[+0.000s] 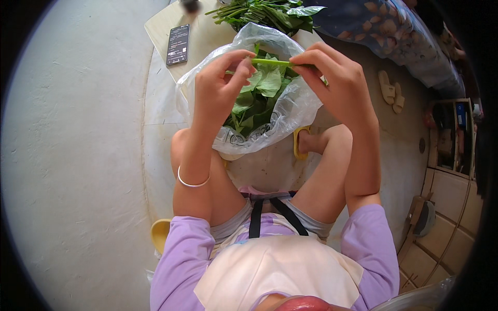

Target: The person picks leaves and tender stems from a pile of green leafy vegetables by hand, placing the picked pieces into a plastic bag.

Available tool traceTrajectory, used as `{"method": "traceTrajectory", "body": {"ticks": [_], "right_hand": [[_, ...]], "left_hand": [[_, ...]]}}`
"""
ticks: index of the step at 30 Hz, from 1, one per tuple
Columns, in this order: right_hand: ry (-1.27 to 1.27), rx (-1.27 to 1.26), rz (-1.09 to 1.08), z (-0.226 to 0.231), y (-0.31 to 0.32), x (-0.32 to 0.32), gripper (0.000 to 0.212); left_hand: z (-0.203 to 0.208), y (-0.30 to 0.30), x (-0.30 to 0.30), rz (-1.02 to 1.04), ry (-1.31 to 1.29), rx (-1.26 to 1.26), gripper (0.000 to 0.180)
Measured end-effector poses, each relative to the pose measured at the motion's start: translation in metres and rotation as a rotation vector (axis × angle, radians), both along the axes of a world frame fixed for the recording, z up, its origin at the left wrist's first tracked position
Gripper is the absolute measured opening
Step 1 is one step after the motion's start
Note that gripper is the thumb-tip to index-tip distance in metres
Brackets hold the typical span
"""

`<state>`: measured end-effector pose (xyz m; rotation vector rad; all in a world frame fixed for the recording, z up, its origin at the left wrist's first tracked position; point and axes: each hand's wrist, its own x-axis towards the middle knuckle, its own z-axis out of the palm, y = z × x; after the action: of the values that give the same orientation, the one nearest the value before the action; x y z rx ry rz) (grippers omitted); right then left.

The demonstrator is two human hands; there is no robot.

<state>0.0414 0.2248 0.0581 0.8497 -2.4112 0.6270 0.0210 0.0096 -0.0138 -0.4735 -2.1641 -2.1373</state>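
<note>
My left hand (222,82) and my right hand (332,72) are raised over a clear plastic bag (298,106). Between them stretches a thin green vegetable stem (271,61), roughly level. The fingertips of my left hand pinch its left end, while the right thumb and fingers close on the other end, covering it in part. Inside the wide-mouthed bag lie loose leafy greens (265,85). Beyond the bag, a bunch of long-stemmed greens (259,14) rests on the pale table.
A phone (178,45) with a lit screen lies on the pale table (161,25), left of the bag. At right are cream slippers (387,88), a flowered cloth (381,28) and a tiled cabinet (448,192). A yellow rounded object (160,233) sits by my left elbow.
</note>
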Motion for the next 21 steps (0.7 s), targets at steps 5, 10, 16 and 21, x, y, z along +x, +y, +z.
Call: {"method": "traceTrajectory", "body": {"ticks": [5,10,16,21], "right_hand": [[-0.096,-0.058,0.001,-0.003,0.009,-0.008,0.011],[-0.180,-0.113,0.021,-0.001,0.009,-0.008,0.012],[-0.202,-0.221,-0.047,0.008,0.023,-0.010,0.012],[-0.297,-0.249,-0.005,0.010,0.025,-0.012,0.012]], "left_hand": [[0.000,0.005,0.002,0.140,0.254,-0.273,0.020],[-0.003,0.004,0.001,0.193,0.305,-0.257,0.019],[0.001,-0.007,-0.003,0.307,0.160,-0.158,0.023],[0.001,-0.010,-0.005,0.219,0.322,-0.193,0.030]]}}
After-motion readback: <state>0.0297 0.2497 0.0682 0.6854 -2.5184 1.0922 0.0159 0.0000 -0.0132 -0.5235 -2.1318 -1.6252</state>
